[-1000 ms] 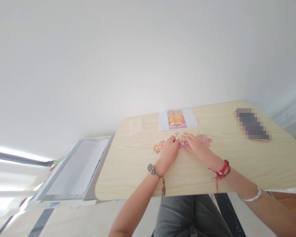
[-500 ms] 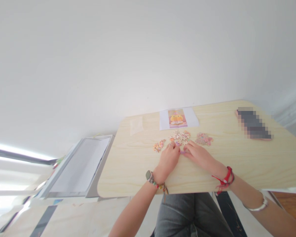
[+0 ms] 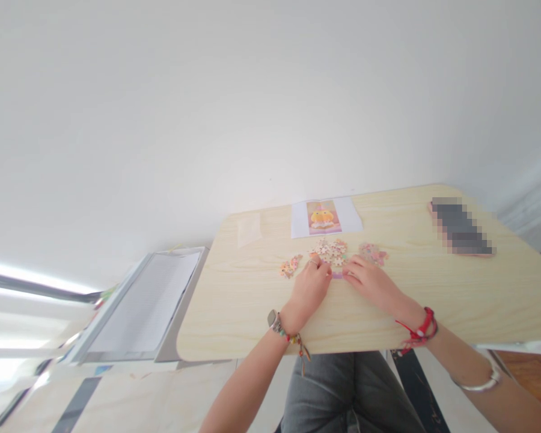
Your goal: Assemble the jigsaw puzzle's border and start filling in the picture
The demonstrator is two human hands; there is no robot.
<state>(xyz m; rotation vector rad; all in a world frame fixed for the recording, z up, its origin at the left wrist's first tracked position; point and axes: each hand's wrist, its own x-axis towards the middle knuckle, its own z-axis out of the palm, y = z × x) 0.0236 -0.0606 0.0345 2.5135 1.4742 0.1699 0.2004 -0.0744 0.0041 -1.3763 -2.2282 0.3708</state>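
Both hands are laid on a pale wooden bench (image 3: 234, 313), fingertips meeting over a small purple puzzle piece (image 3: 337, 275) that is pinched between the left hand (image 3: 310, 287) and the right hand (image 3: 368, 281), just in front of the middle heap of puzzle pieces (image 3: 329, 250). Compared with a second ago, the hands have been drawn back slightly from the heap toward the bench's near edge, so the piece seems to have been picked out and kept apart. Smaller heaps (image 3: 290, 265) and (image 3: 372, 253) are seen at either side, with a printed reference picture (image 3: 323, 217) behind and a blurred phone (image 3: 460, 227) far right.
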